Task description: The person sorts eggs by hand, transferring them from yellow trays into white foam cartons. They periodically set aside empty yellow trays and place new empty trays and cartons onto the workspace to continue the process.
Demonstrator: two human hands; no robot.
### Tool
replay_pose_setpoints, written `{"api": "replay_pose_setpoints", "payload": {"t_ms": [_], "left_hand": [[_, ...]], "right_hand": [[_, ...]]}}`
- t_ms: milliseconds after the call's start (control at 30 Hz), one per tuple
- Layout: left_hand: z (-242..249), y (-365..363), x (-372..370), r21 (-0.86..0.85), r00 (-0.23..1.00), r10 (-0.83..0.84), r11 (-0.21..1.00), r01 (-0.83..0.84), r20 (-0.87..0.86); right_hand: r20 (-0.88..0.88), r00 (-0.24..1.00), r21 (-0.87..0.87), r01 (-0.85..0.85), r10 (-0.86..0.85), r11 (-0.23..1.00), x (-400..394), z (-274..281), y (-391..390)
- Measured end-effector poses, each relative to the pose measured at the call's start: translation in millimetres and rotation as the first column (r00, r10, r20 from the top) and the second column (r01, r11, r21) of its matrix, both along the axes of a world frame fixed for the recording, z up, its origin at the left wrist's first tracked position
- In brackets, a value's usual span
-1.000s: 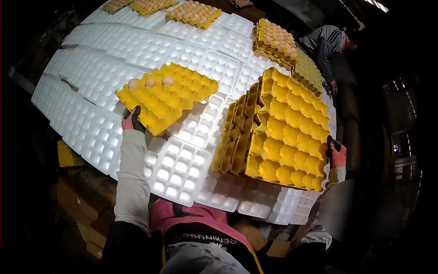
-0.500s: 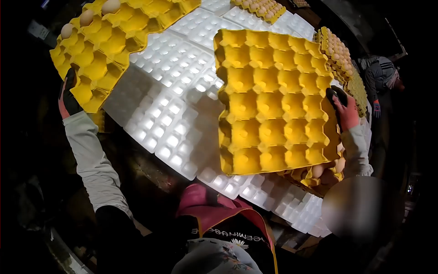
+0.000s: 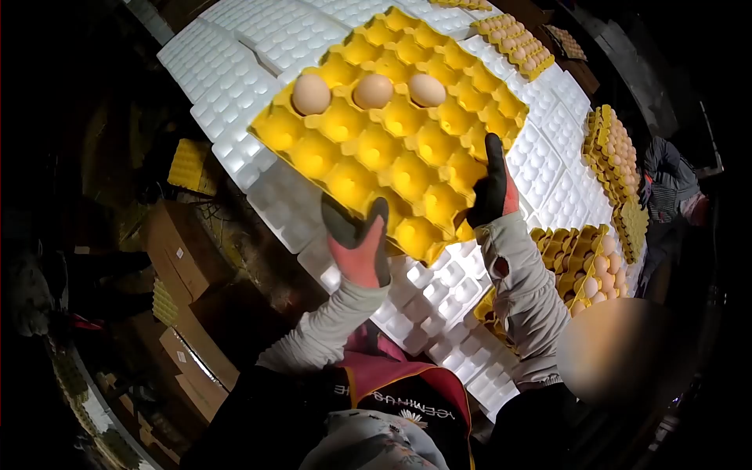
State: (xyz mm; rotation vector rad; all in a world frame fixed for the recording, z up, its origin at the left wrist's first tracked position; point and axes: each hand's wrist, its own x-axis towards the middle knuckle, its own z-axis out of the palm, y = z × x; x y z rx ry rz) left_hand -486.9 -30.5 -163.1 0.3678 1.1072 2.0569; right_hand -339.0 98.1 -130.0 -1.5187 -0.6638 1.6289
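Observation:
A yellow egg tray (image 3: 341, 188) is held up at a slant over the white moulded panels (image 3: 290, 207). Three brown eggs, the middle egg (image 3: 374, 92) among them, sit in one row, and the other visible cups hold nothing. My left hand (image 3: 356, 247), in a black and pink glove, grips the near edge from below, thumb on the rim. At the near right side, my right hand (image 3: 497, 188), gloved alike, clasps the tray with its thumb up over the edge. Most of my fingers are hidden beneath the tray.
Stacked trays of eggs (image 3: 607, 274) stand beside my right sleeve. More egg trays (image 3: 615, 157) line the far right edge, with another tray of eggs (image 3: 517, 43) at the back. A person (image 3: 670, 184) is at the right. Cardboard boxes (image 3: 188, 251) lie below on the left.
The tray with three eggs has come from the left to the middle, and both hands now hold it. The separate eggless tray in my right hand no longer shows.

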Motion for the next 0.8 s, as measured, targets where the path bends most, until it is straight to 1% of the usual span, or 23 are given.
{"api": "replay_pose_setpoints", "payload": {"t_ms": [33,67,100,133,167,200,233,267,300,333,367,400,433,500,533,567,600,633,667,700,733,767,800], "left_hand": [[-21,-5,20,-0.064,0.958,-0.049,0.997,0.032,-0.284],[-15,-10,33,-0.041,0.922,-0.076,0.997,0.066,-0.379],[-8,-17,43,-0.022,0.878,-0.095,0.995,0.096,-0.468],[-20,-31,40,-0.025,0.884,-0.06,0.998,0.054,-0.465],[-47,-48,30,-0.164,0.874,-0.356,0.934,0.318,-0.33],[-75,-59,16,-0.248,0.771,-0.617,0.78,0.574,-0.159],[-103,-67,-5,-0.339,0.794,-0.603,0.765,0.548,-0.079],[-95,-64,-28,-0.16,0.842,-0.475,0.838,0.522,0.255],[-82,-58,-51,-0.009,0.746,-0.348,0.904,0.428,0.568],[-77,-61,-63,0.0,0.762,-0.408,0.881,0.473,0.503],[-75,-62,-71,0.007,0.768,-0.471,0.854,0.52,0.434],[-95,-66,-71,-0.355,0.751,-0.596,0.793,0.495,-0.285],[-103,-66,-68,-0.363,0.738,-0.611,0.782,0.507,-0.287],[-109,-60,-54,-0.63,0.705,-0.692,0.619,0.469,-0.156],[-103,-55,-57,-0.72,0.662,-0.722,0.567,0.401,-0.2],[-99,-50,-60,-0.687,0.729,-0.662,0.612,0.392,-0.173],[-87,-44,-64,-0.693,0.657,-0.648,0.673,0.257,-0.385],[-112,-41,-75,-0.66,0.518,-0.601,0.746,0.091,-0.608],[-92,-31,-74,-0.577,0.492,-0.517,0.816,0.036,-0.7],[-77,-15,-67,-0.339,0.474,-0.357,0.932,0.125,-0.805],[-57,1,-52,-0.327,0.452,-0.393,0.919,0.221,-0.8],[-38,14,-40,-0.31,0.432,-0.41,0.907,0.283,-0.803],[-23,28,-23,-0.311,0.462,-0.528,0.829,0.465,-0.713]], "right_hand": [[-0.138,0.988,0.123,0.081,-0.063,0.989,6,-3,-4],[0.164,0.985,0.376,-0.114,0.055,0.92,57,-72,26],[-0.007,0.996,0.249,0.088,-0.089,0.965,56,-54,24],[0.035,0.999,0.307,-0.019,0.009,0.952,88,-72,37],[0.009,0.997,0.306,-0.071,0.072,0.949,99,-71,42],[0.13,0.984,0.337,-0.157,0.12,0.928,110,-73,50],[0.247,0.957,0.361,-0.235,0.15,0.902,115,-76,56],[0.297,0.937,0.297,-0.273,0.183,0.915,105,-67,55],[0.336,0.918,0.233,-0.297,0.21,0.926,91,-57,55],[0.487,0.842,0.116,-0.326,0.233,0.938,84,-63,65],[0.469,0.856,0.105,-0.298,0.217,0.949,81,-85,73],[0.501,0.835,0.178,-0.356,0.227,0.917,76,-102,81],[0.533,0.814,0.246,-0.41,0.231,0.878,71,-120,89],[0.864,0.449,0.052,-0.53,0.228,0.846,76,-157,112],[0.947,0.061,-0.221,-0.589,0.316,0.777,49,-110,95],[0.973,-0.015,-0.191,-0.618,0.231,0.763,27,-82,79],[0.971,-0.066,-0.209,-0.709,0.231,0.673,11,-42,71],[0.976,-0.014,-0.14,-0.8,0.216,0.583,-1,-2,54],[0.985,0.039,-0.048,-0.874,0.169,0.484,-3,22,42],[0.967,-0.001,-0.109,-0.906,0.254,0.41,-6,66,23],[0.963,0.0,-0.107,-0.918,0.269,0.382,5,96,2],[0.958,0.066,-0.062,-0.904,0.28,0.423,21,126,-19],[0.937,0.306,0.189,-0.846,0.165,0.499,49,129,-33]]}}
